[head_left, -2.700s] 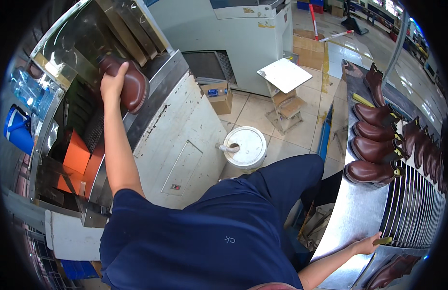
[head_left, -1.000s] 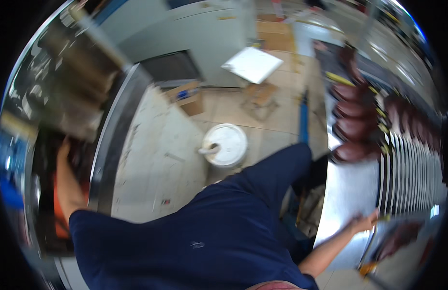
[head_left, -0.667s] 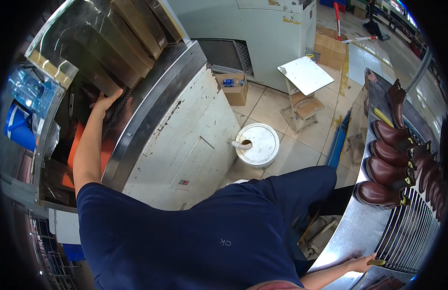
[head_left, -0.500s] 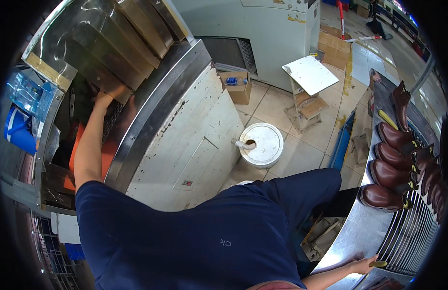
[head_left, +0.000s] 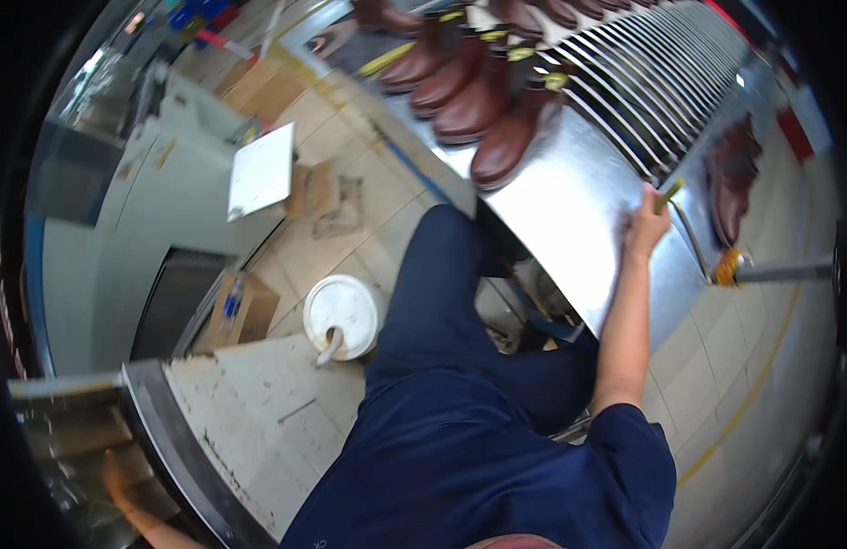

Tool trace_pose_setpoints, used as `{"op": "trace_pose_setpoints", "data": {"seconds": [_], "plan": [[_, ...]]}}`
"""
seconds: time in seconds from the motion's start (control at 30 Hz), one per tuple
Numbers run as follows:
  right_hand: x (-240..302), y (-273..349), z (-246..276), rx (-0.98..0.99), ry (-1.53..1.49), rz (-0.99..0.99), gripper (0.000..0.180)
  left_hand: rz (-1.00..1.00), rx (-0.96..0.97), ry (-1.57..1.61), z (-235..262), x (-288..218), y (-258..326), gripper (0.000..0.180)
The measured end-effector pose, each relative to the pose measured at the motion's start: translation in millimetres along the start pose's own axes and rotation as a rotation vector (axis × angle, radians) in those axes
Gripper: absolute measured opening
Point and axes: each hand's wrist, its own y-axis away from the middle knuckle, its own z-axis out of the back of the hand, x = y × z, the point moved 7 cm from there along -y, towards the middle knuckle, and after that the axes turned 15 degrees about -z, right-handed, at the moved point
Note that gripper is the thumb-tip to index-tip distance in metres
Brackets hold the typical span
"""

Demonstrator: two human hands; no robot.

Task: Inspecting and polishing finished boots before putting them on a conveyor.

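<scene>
Far to the left of the white bucket [head_left: 346, 306], and below it, here's the left hand [head_left: 122, 487] at the brownish flaps [head_left: 80, 435], so blurred I can't tell whether it's spread or gripping. Swing to the bucket's right: four brown boots [head_left: 469, 114] line up on the shiny metal worktop [head_left: 570, 224]. Farther right of the bucket, the right hand [head_left: 647, 229] curls round a yellow-green handle [head_left: 672, 190], and beyond it, one more brown boot [head_left: 733, 188].
</scene>
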Motion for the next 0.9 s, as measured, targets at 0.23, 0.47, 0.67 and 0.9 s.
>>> {"op": "trace_pose_setpoints", "data": {"seconds": [0.23, 0.47, 0.67, 0.9], "plan": [[-13.0, -29.5, 53.4, -0.074, 0.100, 0.163, 0.025, -0.769, -0.163, 0.428, -108.2, -388.0, -12.1, 0.037], [-13.0, -26.7, 40.1, -0.031, 0.104, 0.166, 0.023, -1.322, 0.380, 0.494, -320.0, -766.8, 126.2, 0.053], [-12.0, -20.7, 23.9, 0.066, -0.020, 0.013, 0.027, -1.483, 0.333, 0.997, -465.8, -982.9, 199.3, 0.076], [-16.2, -27.2, 41.2, -0.013, 0.007, 0.012, 0.027, -1.283, -0.105, 1.298, -505.8, -1012.6, 210.5, 0.052]]}}
